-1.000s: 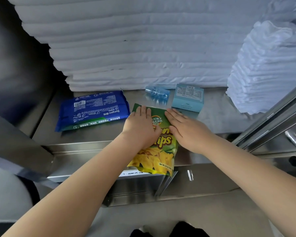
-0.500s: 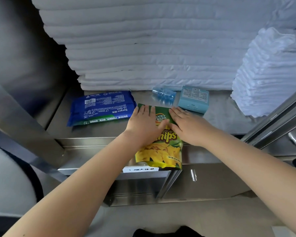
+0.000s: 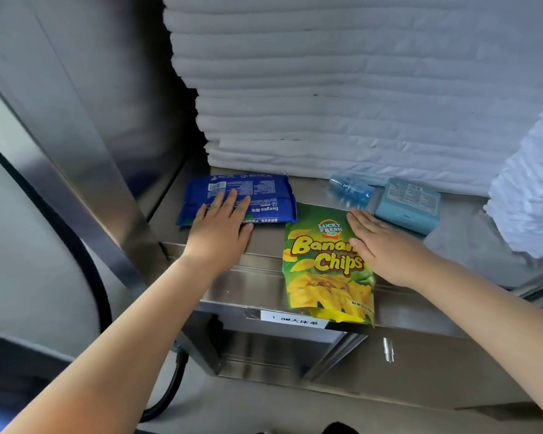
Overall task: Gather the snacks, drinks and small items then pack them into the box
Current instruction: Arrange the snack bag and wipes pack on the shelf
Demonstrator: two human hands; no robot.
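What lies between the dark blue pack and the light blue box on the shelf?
Head view: a small water bottle on its side, and in front of it the top of the banana chips bag.

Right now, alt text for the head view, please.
The left hand lies flat on a blue pack, the right hand on a banana chips bag, on a steel shelf. Behind: water bottle, light blue box, stacked white linens.

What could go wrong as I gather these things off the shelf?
The banana chips bag overhangs the front edge of the shelf, with only the flat right hand resting on it; lifting that hand might let it slide off. The water bottle lies on its side behind the bag, so a nudge could roll it.
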